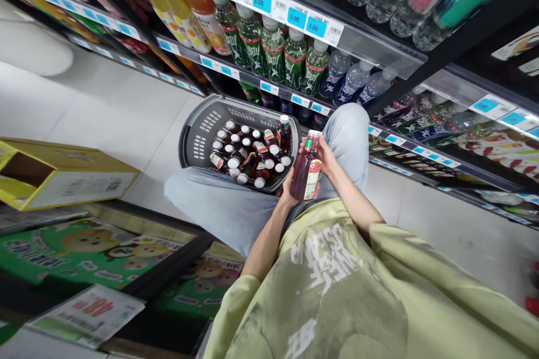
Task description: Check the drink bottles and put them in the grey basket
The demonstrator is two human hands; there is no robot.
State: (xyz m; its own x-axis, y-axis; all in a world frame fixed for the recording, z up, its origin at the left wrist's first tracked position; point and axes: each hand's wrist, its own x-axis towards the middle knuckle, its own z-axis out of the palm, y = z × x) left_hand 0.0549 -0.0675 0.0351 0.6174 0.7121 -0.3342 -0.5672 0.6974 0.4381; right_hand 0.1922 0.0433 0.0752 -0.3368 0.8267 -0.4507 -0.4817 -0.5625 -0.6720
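While most of the dark red bottles (284, 137) lie or stand inside the grey basket (197, 123), one more, the held bottle (306, 174), is in both hands just beyond the basket's right end, its label turned up toward the wearer. The left hand (289, 186) grasps it from the side nearer the basket and the right hand (327, 158) wraps it from the far side, so neither grip is released; whether the bottle touches the basket's rim cannot be told. As far as can be judged, the handling is midway: many bottles are gathered in the basket and one is not set down, though whether it came out of the basket or is bound for it does not show. Counted, that makes one basket, one held bottle and roughly eighteen in the basket, several leaning or lying on others, which rules out an exact number. On the shelf (248, 79) behind the basket, the front row shows five green-labelled bottles (274, 59), three blue-labelled bottles (353, 79) to their right, and one orange bottle (206, 17) and two yellow bottles (179, 11) to their left. One yellow carton (84, 179) sits to the left of the basket, well apart.
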